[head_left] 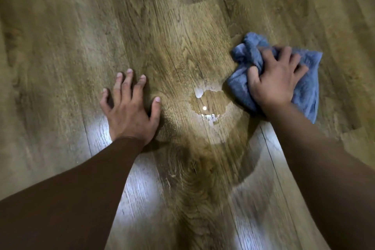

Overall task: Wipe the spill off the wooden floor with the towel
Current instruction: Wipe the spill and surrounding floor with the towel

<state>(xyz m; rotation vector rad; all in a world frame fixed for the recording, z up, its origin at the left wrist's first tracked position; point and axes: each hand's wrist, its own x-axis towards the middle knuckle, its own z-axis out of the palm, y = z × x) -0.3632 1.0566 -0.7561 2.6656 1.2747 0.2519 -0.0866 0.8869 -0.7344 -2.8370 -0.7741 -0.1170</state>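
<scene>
Wooden floor (60,36) is filling the whole view, its planks running away from the person. At the left, the left hand (129,107) is lying flat on the boards with fingers spread apart, gripping nothing and apparently propping the body; a dark sleeve (71,189) is covering that arm to the wrist. Just right of that hand, the spill (209,107) is sitting as a shallow clear puddle catching small glints of light, with a fainter damp sheen reaching down the planks toward the person. Right again, the towel (304,91), blue and bunched, is resting on the floor with its near-left edge right at the puddle's rim, while the right hand (276,81) is pressing down on it, fingers curled and clamped into the folds.

Judging from this, the risks are these: a bunched cloth may be pushing water sideways rather than soaking it up, sending it toward the plank seams or the bracing palm, which could then slip on wet boards.
</scene>
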